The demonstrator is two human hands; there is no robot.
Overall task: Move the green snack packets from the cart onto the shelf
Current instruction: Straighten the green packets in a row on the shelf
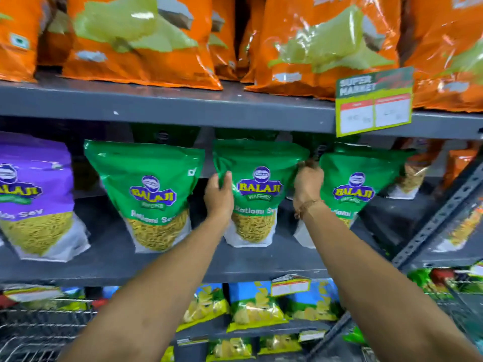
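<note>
Three green snack packets stand upright on the middle grey shelf [167, 267]. My left hand [219, 197] grips the left edge of the middle green packet [258, 189]. My right hand [308, 184] holds that packet's upper right edge, between it and the right green packet [358, 184]. The left green packet [149, 189] stands apart, untouched. More green packets show behind them in the shadow. The wire cart [39, 327] sits at the lower left, its contents mostly out of sight.
A purple packet [34, 194] stands left of the green ones. Orange bags [136, 40] fill the upper shelf, with a price tag [373, 105] on its edge. Yellow-green chip packets [256, 309] lie on the lower shelf. A slanted perforated upright [439, 212] stands at right.
</note>
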